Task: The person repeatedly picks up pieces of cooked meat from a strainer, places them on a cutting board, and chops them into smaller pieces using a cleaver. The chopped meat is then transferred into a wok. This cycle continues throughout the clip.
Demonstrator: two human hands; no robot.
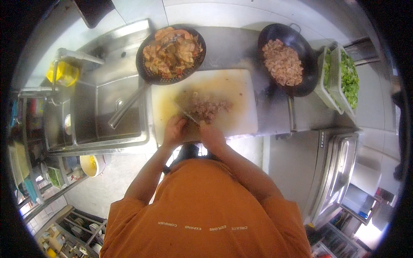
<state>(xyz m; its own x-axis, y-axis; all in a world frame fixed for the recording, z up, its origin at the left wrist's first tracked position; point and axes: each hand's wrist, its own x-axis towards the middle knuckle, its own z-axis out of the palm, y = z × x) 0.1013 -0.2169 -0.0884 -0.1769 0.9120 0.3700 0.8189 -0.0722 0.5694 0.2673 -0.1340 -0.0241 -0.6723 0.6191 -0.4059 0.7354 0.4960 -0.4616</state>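
Observation:
A white, yellow-stained cutting board [238, 119] lies before me on the metal counter. Chopped meat [209, 108] is heaped at its middle. My right hand [211, 133] is closed on a knife [191, 117] at the board's near edge; the blade points up and left, against the near left side of the meat. Close to the blade on its left rests my left hand [176, 129], its fingers curled; whether it holds a piece is hidden. Beyond the board's far left corner sits a perforated ladle [148, 75] heaped with cooked meat pieces, its handle over the sink.
A dark wok [311, 72] of chopped meat stands at the back right, beside white baskets [334, 87] of green leaves. On the left is a steel sink [119, 135] with a tap [80, 55] and a yellow container [63, 74]. A steel-topped cabinet [317, 174] stands at the near right.

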